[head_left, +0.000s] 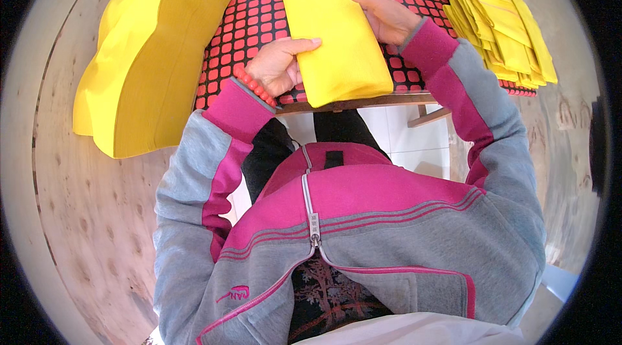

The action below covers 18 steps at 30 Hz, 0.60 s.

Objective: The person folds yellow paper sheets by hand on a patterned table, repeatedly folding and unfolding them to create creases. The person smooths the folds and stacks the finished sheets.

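A long, flat yellow folded piece (334, 37), cloth-like or papery, is held in front of me above a red and black patterned tabletop. My left hand (277, 65), with a red bead bracelet at the wrist, grips its left edge with the thumb on top and the fingers underneath. On the opposite long edge, my right hand (387, 16) holds it the same way, its thumb lying along the rim. Most of the fingers of both hands are hidden behind the piece. Its lower end, rounded and smooth, points toward me.
To the left stands a thick stack of larger yellow sheets (152, 53) with wavy sides, overhanging the table (243, 21). A pile of folded yellow pieces (495, 21) lies at the right, fanned unevenly. The table's wooden front edge (356, 104) runs just below my hands.
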Each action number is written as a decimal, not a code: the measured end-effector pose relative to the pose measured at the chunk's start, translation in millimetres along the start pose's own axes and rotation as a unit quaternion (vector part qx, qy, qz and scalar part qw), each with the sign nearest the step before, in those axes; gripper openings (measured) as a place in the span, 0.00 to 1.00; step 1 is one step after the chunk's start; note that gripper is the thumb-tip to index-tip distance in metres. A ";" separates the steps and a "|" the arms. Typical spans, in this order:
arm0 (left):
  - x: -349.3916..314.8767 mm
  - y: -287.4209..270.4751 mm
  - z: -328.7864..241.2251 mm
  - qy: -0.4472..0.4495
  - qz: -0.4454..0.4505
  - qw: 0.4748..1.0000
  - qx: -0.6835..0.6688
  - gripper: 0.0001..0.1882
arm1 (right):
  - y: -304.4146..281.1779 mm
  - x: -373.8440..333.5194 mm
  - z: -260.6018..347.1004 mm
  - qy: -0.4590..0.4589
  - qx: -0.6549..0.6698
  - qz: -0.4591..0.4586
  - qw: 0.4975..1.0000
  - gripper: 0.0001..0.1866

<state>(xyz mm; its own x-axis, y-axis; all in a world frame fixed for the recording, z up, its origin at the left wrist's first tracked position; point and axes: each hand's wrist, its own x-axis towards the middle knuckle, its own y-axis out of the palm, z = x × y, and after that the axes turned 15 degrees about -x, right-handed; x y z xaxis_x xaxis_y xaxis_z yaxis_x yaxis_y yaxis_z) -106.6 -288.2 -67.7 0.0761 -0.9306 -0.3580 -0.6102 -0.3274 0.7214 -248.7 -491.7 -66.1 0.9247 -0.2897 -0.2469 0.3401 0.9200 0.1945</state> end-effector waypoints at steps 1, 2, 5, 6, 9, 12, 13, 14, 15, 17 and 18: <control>-0.4 1.0 1.9 -0.005 -0.006 1.000 -0.001 0.24 | -1.4 -8.4 -1.6 -0.025 0.012 0.019 0.999 0.28; -0.5 2.2 3.3 -0.009 -0.011 1.000 -0.002 0.24 | -2.8 -18.7 -2.7 -0.007 0.052 0.053 0.997 0.30; -0.1 4.8 4.8 -0.019 0.005 1.000 0.004 0.24 | -1.4 -56.7 -9.8 0.016 0.151 0.125 0.980 0.36; -0.1 5.6 5.6 -0.017 0.010 1.000 0.011 0.23 | 2.1 -74.5 -15.3 0.024 0.170 0.113 0.979 0.38; -0.2 7.9 8.3 -0.015 0.003 0.999 0.031 0.22 | 24.2 -114.4 -35.6 0.007 0.214 0.049 0.976 0.44; 1.2 13.1 11.8 -0.010 -0.004 0.999 0.049 0.21 | 55.7 -146.5 -66.3 -0.037 0.272 -0.015 0.961 0.44; 1.9 15.4 12.2 -0.007 -0.003 0.998 0.056 0.21 | 66.6 -149.0 -77.2 -0.050 0.268 -0.020 0.962 0.42; 1.4 18.1 13.9 -0.003 -0.012 0.998 0.060 0.21 | 74.1 -153.3 -84.1 -0.076 0.251 0.000 0.965 0.39; 1.1 20.8 14.1 -0.004 -0.017 0.997 0.079 0.21 | 81.8 -154.6 -90.6 -0.083 0.224 -0.008 0.971 0.37; 1.2 27.0 14.4 -0.012 -0.015 0.994 0.103 0.22 | 86.3 -150.8 -94.0 -0.112 0.204 -0.046 0.971 0.33; 0.3 30.4 15.9 -0.016 -0.026 0.992 0.122 0.22 | 90.0 -150.8 -94.0 -0.135 0.202 -0.071 0.967 0.31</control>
<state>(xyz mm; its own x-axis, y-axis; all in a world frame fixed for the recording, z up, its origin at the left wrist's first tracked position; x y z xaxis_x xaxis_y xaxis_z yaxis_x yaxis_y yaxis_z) -137.6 -295.8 -55.3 0.0903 -0.9066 -0.4122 -0.7785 -0.3224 0.5385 -373.6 -340.5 -100.7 0.8559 -0.5145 -0.0531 0.4562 0.7026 0.5461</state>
